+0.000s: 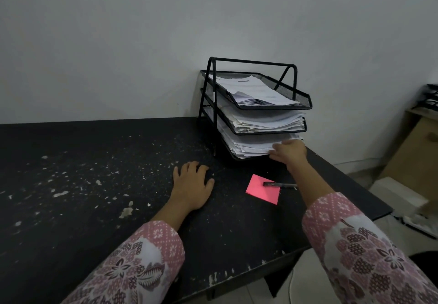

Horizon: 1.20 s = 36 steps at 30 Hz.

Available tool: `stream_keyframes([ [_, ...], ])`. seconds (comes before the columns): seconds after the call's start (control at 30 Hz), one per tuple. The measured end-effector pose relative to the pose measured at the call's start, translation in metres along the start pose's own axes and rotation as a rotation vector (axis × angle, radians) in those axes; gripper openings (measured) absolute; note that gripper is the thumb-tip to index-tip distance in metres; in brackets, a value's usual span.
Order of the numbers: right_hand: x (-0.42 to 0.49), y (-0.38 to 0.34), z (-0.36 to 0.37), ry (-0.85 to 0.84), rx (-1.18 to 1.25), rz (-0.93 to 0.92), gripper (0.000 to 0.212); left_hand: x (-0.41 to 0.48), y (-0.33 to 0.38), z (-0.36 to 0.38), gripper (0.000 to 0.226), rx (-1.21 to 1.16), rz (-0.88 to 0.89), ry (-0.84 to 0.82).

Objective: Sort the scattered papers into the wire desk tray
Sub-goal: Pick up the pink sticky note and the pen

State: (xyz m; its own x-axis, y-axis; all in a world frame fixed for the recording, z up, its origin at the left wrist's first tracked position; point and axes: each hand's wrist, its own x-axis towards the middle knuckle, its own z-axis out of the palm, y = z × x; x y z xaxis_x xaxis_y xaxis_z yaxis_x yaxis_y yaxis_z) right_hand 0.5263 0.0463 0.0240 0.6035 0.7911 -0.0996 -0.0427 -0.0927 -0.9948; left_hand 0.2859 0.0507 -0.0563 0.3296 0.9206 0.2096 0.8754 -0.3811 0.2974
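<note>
The table was black, flecked all over with pale chips and specks. On it lay a bright pink note under a black pen. The wire desk tray was black mesh, its papers white to off-white. Both sleeves were pink with white diamond print and dark maroon flowers. The wall was plain grey-white.
</note>
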Motion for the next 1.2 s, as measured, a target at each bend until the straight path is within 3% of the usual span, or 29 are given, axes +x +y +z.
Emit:
stream_keyframes([
  [0.2, -0.016, 0.011, -0.039, -0.136, -0.847, -0.321, 0.021, 0.001, 0.005, -0.005, 0.038, -0.027, 0.015, 0.056],
  [0.4, -0.024, 0.032, -0.064, -0.333, -1.204, -0.333, 0.026, -0.003, 0.046, -0.007, 0.027, -0.13, 0.047, 0.09],
  [0.57, -0.024, 0.051, -0.064, -0.202, -1.207, -0.413, 0.012, 0.0, 0.082, 0.003, 0.03, -0.177, 0.075, 0.028],
  [0.8, -0.016, 0.054, -0.063, 0.072, -1.088, -0.347, 0.018, 0.018, 0.102, 0.009, 0.054, -0.087, 0.235, -0.234],
  [0.9, -0.012, 0.058, -0.062, 0.096, -1.064, -0.293, 0.02, 0.025, 0.1, 0.01, 0.058, -0.076, 0.32, -0.332],
  [1.0, -0.011, 0.059, -0.06, 0.108, -1.055, -0.306, 0.021, 0.03, 0.097, 0.01, 0.057, -0.048, 0.361, -0.326],
  [1.2, -0.015, 0.056, -0.054, 0.097, -1.008, -0.285, 0.023, 0.03, 0.09, 0.003, 0.061, -0.084, 0.285, -0.294],
])
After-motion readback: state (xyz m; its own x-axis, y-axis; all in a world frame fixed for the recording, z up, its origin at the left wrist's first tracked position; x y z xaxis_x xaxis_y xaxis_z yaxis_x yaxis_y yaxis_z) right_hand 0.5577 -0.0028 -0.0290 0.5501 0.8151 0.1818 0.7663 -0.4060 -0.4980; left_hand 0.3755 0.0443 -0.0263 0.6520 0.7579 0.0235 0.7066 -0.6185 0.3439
